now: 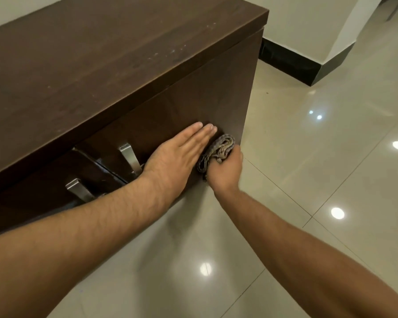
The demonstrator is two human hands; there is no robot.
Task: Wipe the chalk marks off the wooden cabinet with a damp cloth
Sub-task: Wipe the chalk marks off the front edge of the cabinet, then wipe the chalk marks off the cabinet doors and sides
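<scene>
A dark brown wooden cabinet [106, 65] fills the upper left, seen from above. Faint white specks of chalk [170, 51] dot its top towards the right end. My left hand [177, 154] lies flat with fingers together against the cabinet's front door, near its right edge. Just to the right, my right hand [225, 171] is closed around a bunched grey patterned cloth [216, 150], which presses on the door's lower right part. No chalk marks show on the door front around the cloth.
Two metal handles [129, 157] [78, 189] stick out of the cabinet doors left of my left wrist; one door there stands slightly ajar. Glossy beige floor tiles [308, 180] spread to the right. A white wall with black skirting [292, 63] runs behind.
</scene>
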